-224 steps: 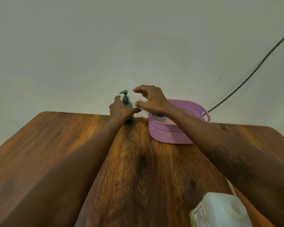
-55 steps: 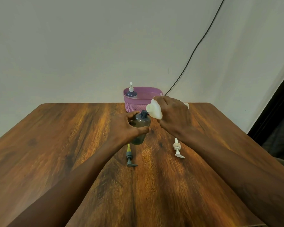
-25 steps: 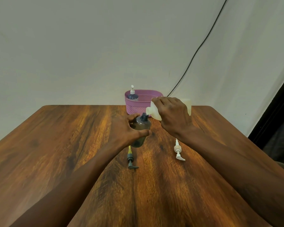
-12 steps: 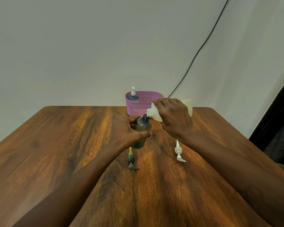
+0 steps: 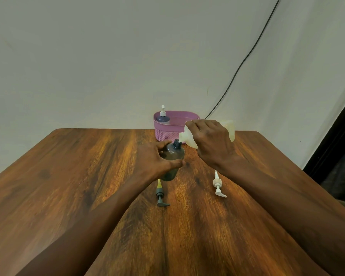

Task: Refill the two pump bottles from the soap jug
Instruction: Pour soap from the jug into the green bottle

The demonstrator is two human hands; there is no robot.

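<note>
My left hand (image 5: 155, 159) grips a dark grey pump bottle (image 5: 172, 156) that stands open on the wooden table (image 5: 88, 176). My right hand (image 5: 211, 142) holds a white translucent bottle (image 5: 188, 137) tipped to the left, its mouth at the dark bottle's neck. A grey pump head (image 5: 160, 195) lies on the table just in front of the dark bottle. To its right lies a white pump head (image 5: 218, 185). The soap jug is not visible.
A pink basket (image 5: 173, 129) stands at the table's far edge and holds a blue pump bottle (image 5: 163, 117) with a white pump. A black cable (image 5: 243, 60) runs down the wall behind it. A dark opening is at the right.
Over nine seconds the dark bottle came from beside the basket to mid-table and both pump heads came off. In the last second both hands hold the same pouring pose; only the view shifted slightly.
</note>
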